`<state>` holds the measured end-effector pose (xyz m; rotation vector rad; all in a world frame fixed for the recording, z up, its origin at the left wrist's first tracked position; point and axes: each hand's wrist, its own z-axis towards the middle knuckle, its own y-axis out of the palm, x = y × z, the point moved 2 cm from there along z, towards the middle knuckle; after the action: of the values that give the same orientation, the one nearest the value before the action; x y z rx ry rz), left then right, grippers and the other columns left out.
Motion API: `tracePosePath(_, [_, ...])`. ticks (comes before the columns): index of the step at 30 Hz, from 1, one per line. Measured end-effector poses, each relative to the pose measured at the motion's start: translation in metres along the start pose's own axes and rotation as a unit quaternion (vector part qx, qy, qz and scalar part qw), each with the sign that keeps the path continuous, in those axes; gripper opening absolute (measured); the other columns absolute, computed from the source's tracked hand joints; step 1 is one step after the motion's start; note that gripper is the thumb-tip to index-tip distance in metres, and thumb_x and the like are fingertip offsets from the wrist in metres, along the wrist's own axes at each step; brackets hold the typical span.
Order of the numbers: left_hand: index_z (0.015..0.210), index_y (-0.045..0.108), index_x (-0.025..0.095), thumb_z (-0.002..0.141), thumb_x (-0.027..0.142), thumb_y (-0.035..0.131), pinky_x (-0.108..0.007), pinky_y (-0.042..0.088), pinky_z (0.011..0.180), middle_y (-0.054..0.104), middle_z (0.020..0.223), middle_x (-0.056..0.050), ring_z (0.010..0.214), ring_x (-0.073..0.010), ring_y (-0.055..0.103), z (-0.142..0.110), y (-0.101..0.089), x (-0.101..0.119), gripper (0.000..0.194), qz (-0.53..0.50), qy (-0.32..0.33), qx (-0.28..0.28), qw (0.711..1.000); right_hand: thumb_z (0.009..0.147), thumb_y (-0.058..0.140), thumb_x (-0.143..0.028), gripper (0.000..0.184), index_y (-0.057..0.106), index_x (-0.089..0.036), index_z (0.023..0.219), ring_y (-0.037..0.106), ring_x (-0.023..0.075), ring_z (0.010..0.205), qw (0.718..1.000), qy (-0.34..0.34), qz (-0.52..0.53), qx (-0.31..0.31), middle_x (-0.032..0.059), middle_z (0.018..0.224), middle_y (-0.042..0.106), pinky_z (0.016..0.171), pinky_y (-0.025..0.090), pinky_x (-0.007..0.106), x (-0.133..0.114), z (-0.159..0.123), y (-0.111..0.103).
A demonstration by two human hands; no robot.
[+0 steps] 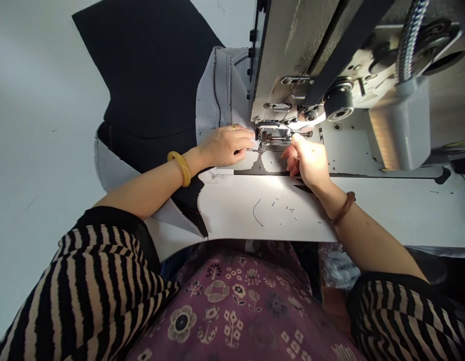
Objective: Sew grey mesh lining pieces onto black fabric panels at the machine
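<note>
Grey mesh-textured fabric piece (207, 95), seamed, with black fabric (150, 75) attached or overlapping: on the table, left of the presser foot (268, 137). Left hand (227, 146): laid over the grey piece, fingers together; pinch cannot be told. Right hand (310, 159): fingers curled beside the foot; grip lost in glare. Sewing machine (285, 55): above. Step, as judged: aligning fabric for stitching; next move calls for holding it flat, fingertips clear of the needle.
</note>
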<state>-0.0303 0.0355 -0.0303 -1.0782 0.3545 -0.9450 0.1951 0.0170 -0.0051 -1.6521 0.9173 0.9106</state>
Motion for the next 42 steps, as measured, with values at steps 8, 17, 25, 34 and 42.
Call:
tracePosePath(8, [0.090, 0.074, 0.021, 0.079, 0.010, 0.049, -0.033, 0.058, 0.085, 0.075, 0.102, -0.001, 0.099, -0.0194, 0.070, 0.000, 0.000, 0.002, 0.029, 0.026, -0.021, -0.010, 0.999, 0.097, 0.029, -0.057, 0.059, 0.064, -0.018, 0.071, 0.042, 0.0096, 0.041, 0.999, -0.014, -0.031, -0.006, 0.0011, 0.050, 0.051, 0.043, 0.039, 0.026, 0.000, 0.000, 0.000])
tracePosePath(17, [0.088, 0.074, 0.021, 0.080, 0.012, 0.048, -0.029, 0.057, 0.080, 0.075, 0.104, 0.000, 0.093, -0.0171, 0.071, 0.001, 0.001, -0.001, 0.029, 0.049, -0.019, -0.005, 0.999, 0.095, 0.026, -0.067, 0.067, 0.063, -0.017, 0.071, 0.041, 0.0090, 0.038, 1.000, -0.008, 0.000, -0.023, 0.0002, 0.048, 0.050, 0.044, 0.038, 0.025, 0.004, 0.001, -0.001])
tracePosePath(25, [0.090, 0.074, 0.021, 0.080, 0.013, 0.049, -0.029, 0.056, 0.082, 0.075, 0.102, 0.000, 0.096, -0.0176, 0.070, 0.003, 0.000, -0.001, 0.029, 0.032, -0.027, -0.004, 0.999, 0.096, 0.031, -0.062, 0.061, 0.064, -0.017, 0.072, 0.041, 0.0096, 0.039, 0.999, -0.036, -0.015, -0.016, -0.0007, 0.049, 0.049, 0.042, 0.035, 0.025, 0.001, -0.001, 0.001])
tracePosePath(34, [0.088, 0.075, 0.019, 0.079, 0.012, 0.050, -0.029, 0.057, 0.081, 0.075, 0.103, -0.004, 0.095, -0.0189, 0.071, 0.005, -0.001, 0.001, 0.027, 0.029, -0.024, 0.000, 0.999, 0.093, 0.041, -0.038, 0.037, 0.046, -0.021, 0.060, 0.043, 0.0104, 0.049, 0.968, -0.133, -0.199, -0.077, -0.0024, 0.051, 0.047, 0.052, 0.033, 0.025, 0.007, 0.001, 0.009])
tracePosePath(42, [0.099, 0.076, 0.020, 0.089, 0.020, 0.044, -0.035, 0.057, 0.092, 0.074, 0.111, -0.006, 0.103, -0.0217, 0.070, -0.003, 0.007, -0.001, 0.033, 0.037, -0.035, -0.004, 0.999, 0.087, 0.055, -0.033, 0.025, 0.055, -0.020, 0.066, 0.032, 0.0091, 0.050, 0.843, -0.307, -0.432, -0.084, -0.0032, 0.056, 0.053, 0.049, 0.020, 0.026, -0.010, -0.030, 0.019])
